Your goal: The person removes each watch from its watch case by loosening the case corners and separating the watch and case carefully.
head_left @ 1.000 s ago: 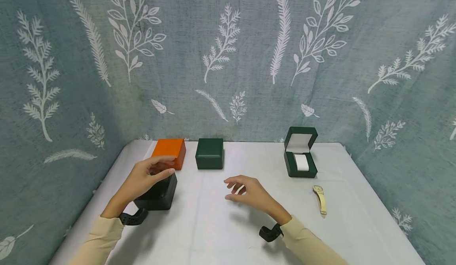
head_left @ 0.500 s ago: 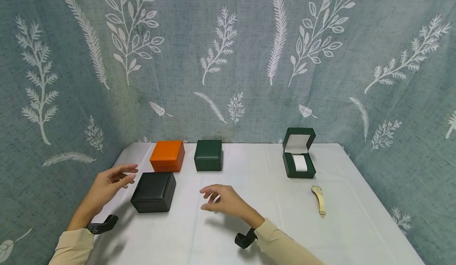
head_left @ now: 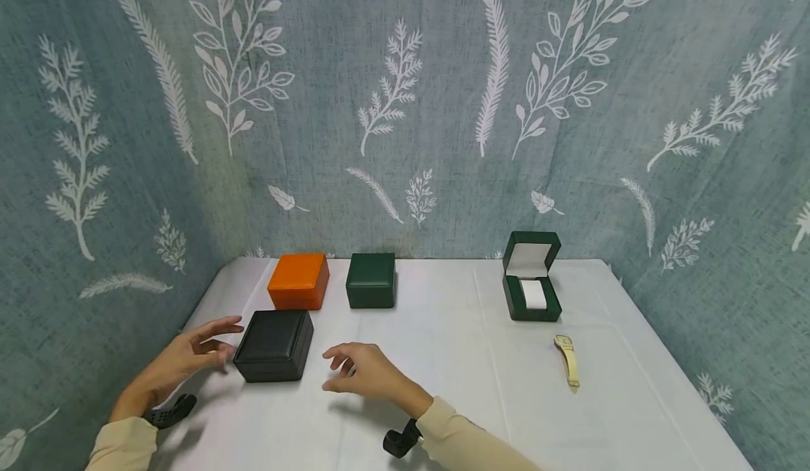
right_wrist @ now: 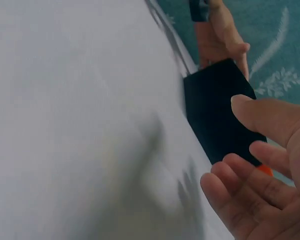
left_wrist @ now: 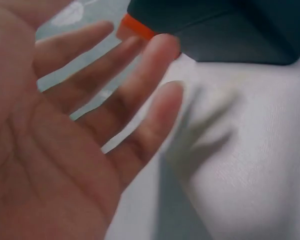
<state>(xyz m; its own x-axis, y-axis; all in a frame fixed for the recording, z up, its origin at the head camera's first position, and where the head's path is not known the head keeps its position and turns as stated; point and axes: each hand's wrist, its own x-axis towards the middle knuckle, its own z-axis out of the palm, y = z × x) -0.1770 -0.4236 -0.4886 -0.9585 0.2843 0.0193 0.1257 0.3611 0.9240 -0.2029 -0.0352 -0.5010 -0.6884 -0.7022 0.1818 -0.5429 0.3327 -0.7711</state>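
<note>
A closed black box (head_left: 273, 346) lies on the white table between my two hands. My left hand (head_left: 186, 360) hovers at its left side, fingers loosely bent and holding nothing; in the left wrist view its palm and spread fingers (left_wrist: 155, 110) show below the dark box (left_wrist: 240, 35). To the right of the box, my right hand (head_left: 370, 372) is raised a little above the table with relaxed fingers and nothing in them. In the right wrist view, the dark box (right_wrist: 220, 110) appears beyond the right thumb (right_wrist: 270, 115).
Behind the black box stand a closed orange box (head_left: 299, 281) and a closed green box (head_left: 370, 280). At the back right, an open green watch box (head_left: 534, 309) shows a white cushion (head_left: 534, 293). A gold watch (head_left: 567, 362) lies in front of it.
My left hand has moved from above the black box to its left side and lowered. The right hand has travelled left toward the box. The boxes and watch stay put.
</note>
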